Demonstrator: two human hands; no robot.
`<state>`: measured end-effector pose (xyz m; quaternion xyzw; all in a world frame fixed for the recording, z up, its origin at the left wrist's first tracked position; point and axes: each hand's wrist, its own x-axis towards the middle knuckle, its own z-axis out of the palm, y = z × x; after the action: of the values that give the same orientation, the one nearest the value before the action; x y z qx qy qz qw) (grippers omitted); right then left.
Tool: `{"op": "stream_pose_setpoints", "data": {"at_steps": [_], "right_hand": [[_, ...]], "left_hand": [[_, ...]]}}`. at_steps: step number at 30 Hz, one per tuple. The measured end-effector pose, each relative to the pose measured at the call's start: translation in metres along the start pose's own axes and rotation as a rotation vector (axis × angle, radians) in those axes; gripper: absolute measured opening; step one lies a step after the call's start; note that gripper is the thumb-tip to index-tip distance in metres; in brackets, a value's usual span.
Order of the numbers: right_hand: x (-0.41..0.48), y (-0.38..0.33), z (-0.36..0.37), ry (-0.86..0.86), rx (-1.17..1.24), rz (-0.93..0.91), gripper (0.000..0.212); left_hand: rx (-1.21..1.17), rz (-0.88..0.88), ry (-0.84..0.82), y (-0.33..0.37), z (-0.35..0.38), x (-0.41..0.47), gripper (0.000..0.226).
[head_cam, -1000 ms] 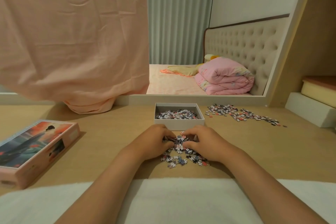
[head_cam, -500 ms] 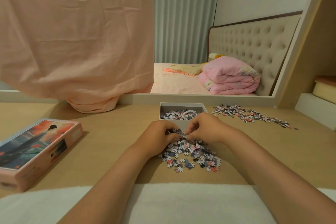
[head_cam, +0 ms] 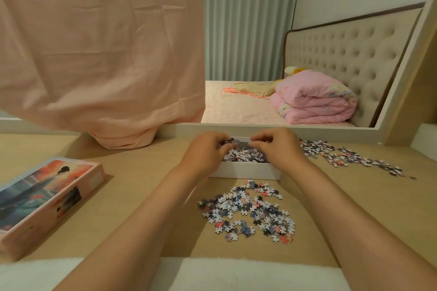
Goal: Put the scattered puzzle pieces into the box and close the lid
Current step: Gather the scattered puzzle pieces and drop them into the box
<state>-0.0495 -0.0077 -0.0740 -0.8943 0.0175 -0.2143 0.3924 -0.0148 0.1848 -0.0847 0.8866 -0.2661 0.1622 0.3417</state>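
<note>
Pieces (head_cam: 233, 141) half-hidden between left hand (head_cam: 208, 152), right hand (head_cam: 276, 149)

Box (head_cam: 246, 170) behind loose pieces (head_cam: 250, 210), lid (head_cam: 45, 198) far left on table (head_cam: 142, 184)

Dim warm light, soft shadows, wide-angle edge distortion

No legible text, even on the lid (head_cam: 45, 198).
</note>
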Motion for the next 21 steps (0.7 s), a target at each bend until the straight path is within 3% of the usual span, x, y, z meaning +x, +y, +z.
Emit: {"op": "stream_pose_setpoints", "data": {"at_steps": [7, 12, 16, 19, 21], "right_hand": [[-0.001, 0.01, 0.003, -0.111, -0.069, -0.024, 0.019], [-0.007, -0.005, -0.005, -0.195, -0.129, -0.124, 0.017], [-0.019, -0.022, -0.012, -0.408, -0.153, -0.154, 0.017], [-0.027, -0.027, -0.009, -0.559, -0.244, -0.143, 0.018], [-0.033, -0.03, -0.005, -0.593, -0.362, -0.17, 0.02]], "left_hand": [[0.275, -0.061, -0.228, -0.013, 0.027, 0.01, 0.039], [0.246, 0.021, -0.094, -0.012, 0.012, -0.005, 0.037], [0.155, 0.107, -0.022, 0.0, -0.008, -0.027, 0.024], [0.15, 0.102, -0.196, 0.006, -0.017, -0.05, 0.023], [0.211, 0.093, -0.334, 0.004, -0.017, -0.064, 0.039]]}}
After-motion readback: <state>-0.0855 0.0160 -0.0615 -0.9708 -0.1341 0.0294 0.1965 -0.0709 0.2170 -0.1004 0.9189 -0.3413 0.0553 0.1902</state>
